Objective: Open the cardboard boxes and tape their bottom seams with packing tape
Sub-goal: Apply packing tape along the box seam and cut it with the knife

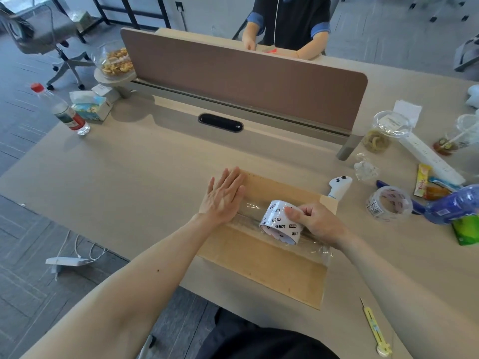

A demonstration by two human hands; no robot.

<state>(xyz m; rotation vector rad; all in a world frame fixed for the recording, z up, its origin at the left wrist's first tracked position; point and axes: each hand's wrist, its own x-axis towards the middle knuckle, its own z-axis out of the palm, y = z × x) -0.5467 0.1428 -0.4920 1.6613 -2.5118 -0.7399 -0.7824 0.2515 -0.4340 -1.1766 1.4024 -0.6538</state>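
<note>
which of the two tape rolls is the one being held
The printed tape roll on the cardboard box, gripped by the right hand. The other roll lies untouched on the table, right of the box.

1. One box (pixel 259 265) is lying on the desk (pixel 129 177).
2. Two tape rolls are showing: the held roll (pixel 278 221) and the spare roll (pixel 390 203).
3. The wearer's two hands are resting on the box: the left hand (pixel 223 198) and the right hand (pixel 318 224).
4. Two bottles are sitting out: the red-capped bottle (pixel 62 110) and the blue bottle (pixel 452 206).
5. Two cups are standing at the right: the near cup (pixel 383 136) and the far cup (pixel 464 133).
6. One knife (pixel 375 330) is lying near the edge.
7. One tissue box (pixel 89 107), one controller (pixel 339 187), one power strip (pixel 427 156) and one chair (pixel 44 35) are showing too.
</note>
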